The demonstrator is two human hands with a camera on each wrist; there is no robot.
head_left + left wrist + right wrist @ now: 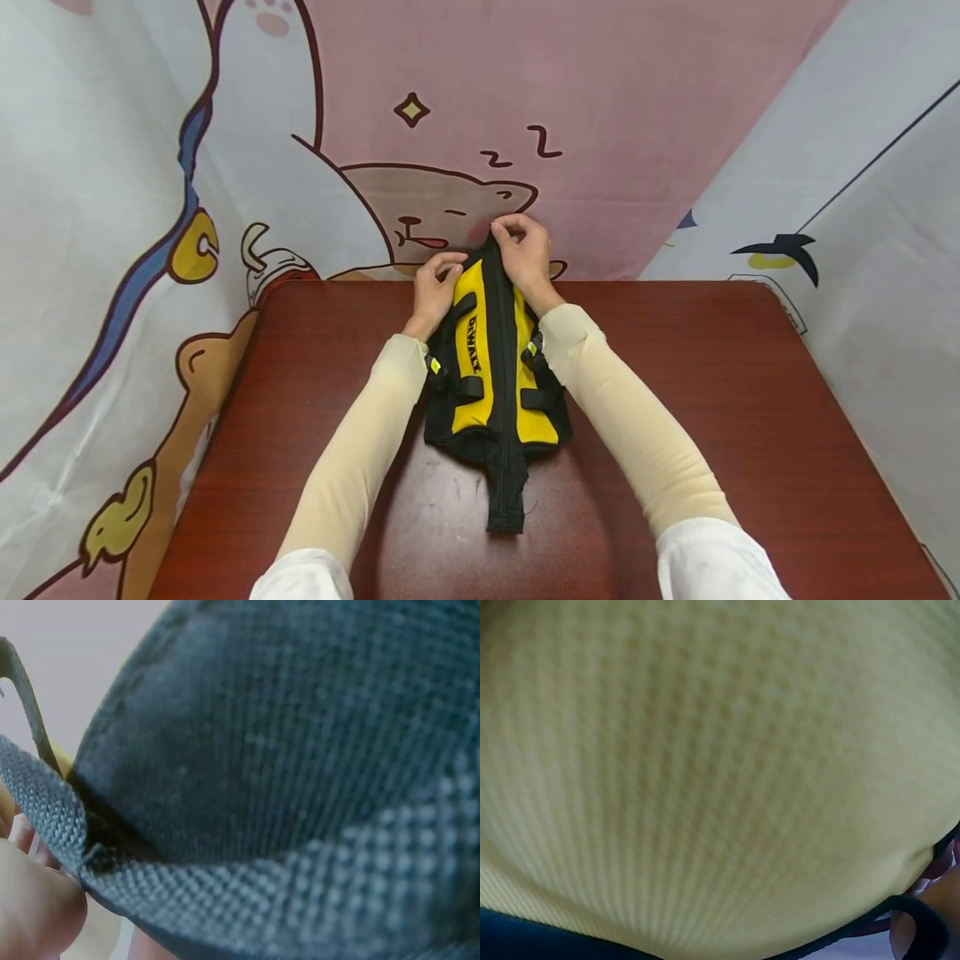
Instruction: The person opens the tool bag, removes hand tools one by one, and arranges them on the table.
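A yellow and black DEWALT tool bag (482, 400) lies lengthwise on the table, a black zipper strip (506, 350) running down its middle. At the bag's far tip, my right hand (527, 260) pinches the end of the strip between thumb and forefinger. My left hand (433, 292) grips the far left edge of the bag with curled fingers. Close-up black weave (285, 735) fills most of the left wrist view, with the thumb (34, 907) at a fold of it. The right wrist view is mostly yellow panel (705, 772), hiding most of that hand.
The strip's loose tail (506, 500) hangs over the bag's near end onto the reddish-brown table (712, 375). Black handle straps (538, 400) and small side buckles (435, 367) sit along the bag. A printed cartoon cloth (600, 108) stands behind the table's far edge.
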